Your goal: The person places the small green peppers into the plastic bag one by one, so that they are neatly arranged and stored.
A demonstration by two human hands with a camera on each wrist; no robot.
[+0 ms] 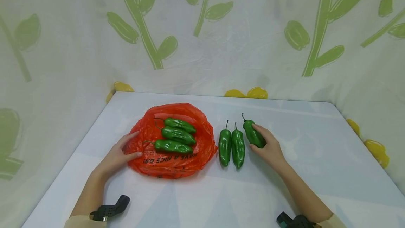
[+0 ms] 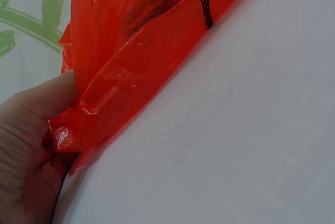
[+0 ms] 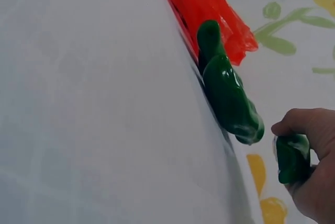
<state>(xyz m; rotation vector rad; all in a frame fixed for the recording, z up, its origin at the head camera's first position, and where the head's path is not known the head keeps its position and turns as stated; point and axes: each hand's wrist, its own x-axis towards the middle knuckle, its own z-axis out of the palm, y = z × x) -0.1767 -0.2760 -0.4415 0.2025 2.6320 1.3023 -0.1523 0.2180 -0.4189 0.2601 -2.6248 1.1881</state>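
Held pepper: one green pepper point(image 1: 252, 133), glossy, gripped in my right hand point(image 1: 269, 149); it slants, its stem pointing up and away from me, and shows clear of the tabletop in the right wrist view.
Right fingers: bent round the pepper, thumb on the near side, fingertips on the far side.
Loose pair: left loose pepper point(image 1: 225, 147) and right loose pepper point(image 1: 238, 149), side by side on the table just left of the held one, stems away from me.
Red bag: one crumpled plastic bag point(image 1: 196, 113), left of the pair, black lettering upside down to me along its near part.
Bag peppers: three, namely upper pepper point(image 1: 180, 125), middle pepper point(image 1: 178, 135) and lower pepper point(image 1: 173, 146), stems to the left, uncovered within the bag's outline; whether in its mouth or on top, I cannot tell.
Left hand: mine point(image 1: 117, 154), at the bag's left edge, fingers and thumb loose and spread apart, touching the plastic.
Wrists: a black device on the left point(image 1: 110, 208), another on the right point(image 1: 294, 221).
Table: white tabletop point(image 1: 316, 150), under everything listed.
Backdrop: pale sheet point(image 1: 246, 55), printed with green leaves and yellow flowers, round the table.
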